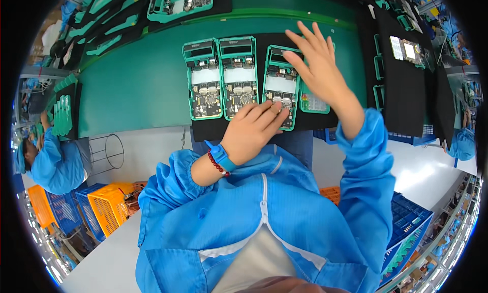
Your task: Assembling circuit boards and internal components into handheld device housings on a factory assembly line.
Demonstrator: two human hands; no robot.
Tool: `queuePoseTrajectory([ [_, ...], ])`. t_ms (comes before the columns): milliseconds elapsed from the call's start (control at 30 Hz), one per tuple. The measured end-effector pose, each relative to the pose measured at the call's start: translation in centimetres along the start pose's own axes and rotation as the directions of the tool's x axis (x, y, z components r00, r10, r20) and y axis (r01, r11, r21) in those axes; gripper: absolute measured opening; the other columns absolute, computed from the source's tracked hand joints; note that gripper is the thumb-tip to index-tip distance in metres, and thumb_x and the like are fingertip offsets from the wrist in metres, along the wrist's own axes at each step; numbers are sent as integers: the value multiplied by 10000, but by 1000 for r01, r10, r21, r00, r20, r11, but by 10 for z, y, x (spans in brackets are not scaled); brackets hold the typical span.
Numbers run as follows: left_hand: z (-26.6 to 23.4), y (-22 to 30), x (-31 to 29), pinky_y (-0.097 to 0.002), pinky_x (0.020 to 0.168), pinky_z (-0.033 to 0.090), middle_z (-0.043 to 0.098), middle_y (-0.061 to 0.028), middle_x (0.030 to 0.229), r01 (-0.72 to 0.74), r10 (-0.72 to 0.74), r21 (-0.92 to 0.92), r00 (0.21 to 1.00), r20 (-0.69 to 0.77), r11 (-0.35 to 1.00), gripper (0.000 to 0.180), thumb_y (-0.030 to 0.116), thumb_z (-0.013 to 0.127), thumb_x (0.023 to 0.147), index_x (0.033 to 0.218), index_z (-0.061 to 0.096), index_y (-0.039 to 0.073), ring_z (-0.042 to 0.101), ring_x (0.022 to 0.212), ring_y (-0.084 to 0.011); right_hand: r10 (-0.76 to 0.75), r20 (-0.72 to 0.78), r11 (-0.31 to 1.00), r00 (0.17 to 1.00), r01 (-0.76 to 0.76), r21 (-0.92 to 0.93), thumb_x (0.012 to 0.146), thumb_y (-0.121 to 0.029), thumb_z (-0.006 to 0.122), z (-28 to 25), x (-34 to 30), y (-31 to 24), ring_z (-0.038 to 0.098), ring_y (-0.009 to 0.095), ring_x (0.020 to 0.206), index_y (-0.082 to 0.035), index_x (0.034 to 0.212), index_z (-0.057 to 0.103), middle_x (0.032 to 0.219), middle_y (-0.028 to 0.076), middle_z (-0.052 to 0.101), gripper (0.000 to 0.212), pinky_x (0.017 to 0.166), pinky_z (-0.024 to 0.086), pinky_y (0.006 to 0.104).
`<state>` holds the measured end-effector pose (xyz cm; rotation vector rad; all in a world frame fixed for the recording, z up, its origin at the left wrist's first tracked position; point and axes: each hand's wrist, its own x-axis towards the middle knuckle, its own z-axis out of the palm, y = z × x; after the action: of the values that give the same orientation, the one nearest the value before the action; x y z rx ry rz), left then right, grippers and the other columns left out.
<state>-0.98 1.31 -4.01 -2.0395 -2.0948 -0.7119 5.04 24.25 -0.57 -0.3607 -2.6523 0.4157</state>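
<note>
Fingers of the left hand (254, 128) are laid, outstretched and gripping nothing, over the near end of the green-framed circuit board (281, 84), its long axis set near to far; over its far right corner, the right hand (321, 72) is held spread, contact untellable.

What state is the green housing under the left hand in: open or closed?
Open: no cover lies over the green housing, so its circuit board and white panel show.
</note>
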Motion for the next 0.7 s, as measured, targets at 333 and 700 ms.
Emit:
queuePoseTrajectory([
  [333,-46,-24,-17,-252,862,467,680,-44,1064,142,-717,-985,696,32,93,234,150,533,1043,1140,684,-1,601,977,-91,377,-177,599,909,-93,796,877,-161,759,-15,-71,-38,419,293,1400,24,1470,377,1472,198,462,730,1159,312,427],
  [700,-23,-21,-65,-407,1099,449,593,-40,1366,-192,-500,-593,761,414,-782,382,357,381,1086,1387,510,159,561,1268,-218,344,42,685,938,-281,672,764,-315,857,-41,-65,-119,736,321,864,36,1247,484,979,200,706,704,710,587,391],
])
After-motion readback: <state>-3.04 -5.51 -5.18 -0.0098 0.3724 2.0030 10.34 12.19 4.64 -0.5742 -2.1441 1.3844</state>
